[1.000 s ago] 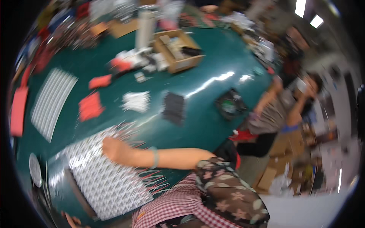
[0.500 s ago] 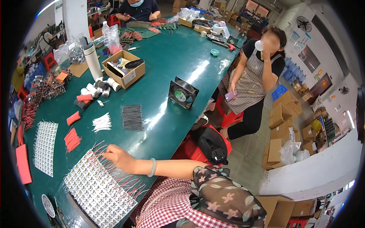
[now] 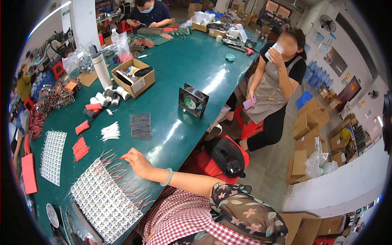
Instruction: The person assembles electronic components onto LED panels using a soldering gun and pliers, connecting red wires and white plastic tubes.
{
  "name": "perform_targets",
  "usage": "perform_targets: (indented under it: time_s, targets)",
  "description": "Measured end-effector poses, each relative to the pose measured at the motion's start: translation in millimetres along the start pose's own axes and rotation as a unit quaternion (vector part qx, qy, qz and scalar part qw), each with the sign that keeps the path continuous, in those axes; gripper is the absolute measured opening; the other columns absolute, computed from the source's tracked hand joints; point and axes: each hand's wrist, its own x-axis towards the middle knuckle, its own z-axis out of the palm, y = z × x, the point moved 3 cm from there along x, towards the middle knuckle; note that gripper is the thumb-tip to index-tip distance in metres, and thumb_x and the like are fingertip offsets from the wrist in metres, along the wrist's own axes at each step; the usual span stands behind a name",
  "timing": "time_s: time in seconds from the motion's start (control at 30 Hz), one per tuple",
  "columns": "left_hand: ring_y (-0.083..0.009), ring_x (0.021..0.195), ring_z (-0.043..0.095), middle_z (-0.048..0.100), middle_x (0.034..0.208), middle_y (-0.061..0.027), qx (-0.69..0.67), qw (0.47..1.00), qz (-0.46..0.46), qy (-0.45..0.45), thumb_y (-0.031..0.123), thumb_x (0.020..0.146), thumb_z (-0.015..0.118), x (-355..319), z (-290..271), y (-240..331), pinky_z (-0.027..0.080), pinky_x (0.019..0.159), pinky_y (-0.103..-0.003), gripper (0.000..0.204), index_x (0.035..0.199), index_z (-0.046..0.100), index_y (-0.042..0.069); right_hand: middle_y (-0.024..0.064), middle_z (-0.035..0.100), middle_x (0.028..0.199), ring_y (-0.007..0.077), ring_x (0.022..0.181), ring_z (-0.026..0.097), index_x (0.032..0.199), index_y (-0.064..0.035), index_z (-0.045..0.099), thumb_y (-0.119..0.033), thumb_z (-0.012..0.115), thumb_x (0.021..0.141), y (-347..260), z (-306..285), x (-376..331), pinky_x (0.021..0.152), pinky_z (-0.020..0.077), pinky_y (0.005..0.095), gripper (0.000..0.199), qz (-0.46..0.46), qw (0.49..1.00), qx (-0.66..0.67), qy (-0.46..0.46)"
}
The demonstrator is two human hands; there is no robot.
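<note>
My right hand (image 3: 138, 162) lies flat on the green table (image 3: 196, 61), fingers spread over the thin red wires at the upper edge of a white sheet of small modules (image 3: 102, 200). It grips nothing. A pale green bangle (image 3: 168, 177) circles the wrist, and the arm runs back to a flowered sleeve (image 3: 245, 212). My left hand is not in view. A bundle of black wires (image 3: 141, 125), a small white bundle (image 3: 110, 131) and red strips (image 3: 80, 148) lie just beyond the hand.
A black square fan (image 3: 193, 100) stands near the table edge. An open cardboard box (image 3: 133, 77) and a white cylinder (image 3: 101, 70) sit farther back. A person in an apron (image 3: 273, 87) stands to the right; another sits at the far end (image 3: 149, 12). A black bag (image 3: 226, 157) rests on a red stool.
The view has steadied and lifted toward the room. My right hand stays on the module sheet. The standing person has turned upright and holds a cup to the face.
</note>
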Motion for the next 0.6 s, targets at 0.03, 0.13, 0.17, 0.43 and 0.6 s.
perform_targets:
  time_s: [0.03,0.13,0.17,0.43,0.6]
  targets:
    - [-0.0197,0.078,0.057,0.057,0.097,-0.009,0.002,1.0,0.001,-0.002,0.003,0.086,0.068,-5.0,4.3,21.7,0.05,0.075,-0.034,0.006,0.089,0.072,0.0,0.0144,0.056,0.095,0.0318,0.085,0.058,0.105,-0.0016,0.069,-0.001,0.059,0.093,-0.1,-0.3,-1.2,0.076,0.047,0.0387,0.015,-0.007,1.0,0.009,0.013]
    - [-0.0161,0.071,0.052,0.055,0.085,-0.0054,-0.149,0.978,-0.141,-0.046,0.003,0.081,0.071,-15.5,17.4,61.1,0.046,0.068,-0.033,0.008,0.08,0.063,0.001,0.015,0.055,0.096,0.032,0.084,0.057,0.104,-0.0009,0.068,-0.001,0.058,0.094,-1.1,3.7,-0.3,0.076,0.0469,0.0384,0.014,0.0,1.0,0.007,0.01]
    - [-0.0161,0.071,0.052,0.055,0.085,-0.0054,-0.147,0.978,-0.141,-0.045,0.003,0.081,0.071,-14.2,15.6,54.3,0.046,0.068,-0.033,0.008,0.08,0.063,0.001,0.015,0.055,0.096,0.032,0.084,0.057,0.104,-0.0009,0.068,-0.001,0.058,0.094,-1.5,6.0,-0.5,0.076,0.0469,0.0384,0.014,0.001,1.0,0.008,0.009]
    - [-0.0238,0.1,0.061,0.055,0.118,-0.0177,0.237,0.954,-0.007,-0.183,-0.004,0.089,0.054,1.7,-28.9,-40.0,0.047,0.087,-0.034,0.057,0.14,0.055,0.019,0.0135,0.06,0.095,0.0296,0.083,0.061,0.104,0.0003,0.068,-0.001,0.06,0.093,-14.2,-0.9,1.0,0.075,0.0487,0.0381,0.014,-0.005,0.999,0.037,-0.012]
    - [-0.0265,0.107,0.061,0.053,0.128,-0.0234,0.401,0.879,0.046,-0.255,0.003,0.092,0.052,25.3,-57.7,-146.5,0.045,0.096,-0.039,0.061,0.149,0.041,0.022,0.0117,0.064,0.094,0.0263,0.079,0.062,0.104,-0.0006,0.072,0.002,0.063,0.09,-8.3,9.9,-3.6,0.072,0.05,0.0361,0.017,-0.02,0.997,0.063,-0.031]
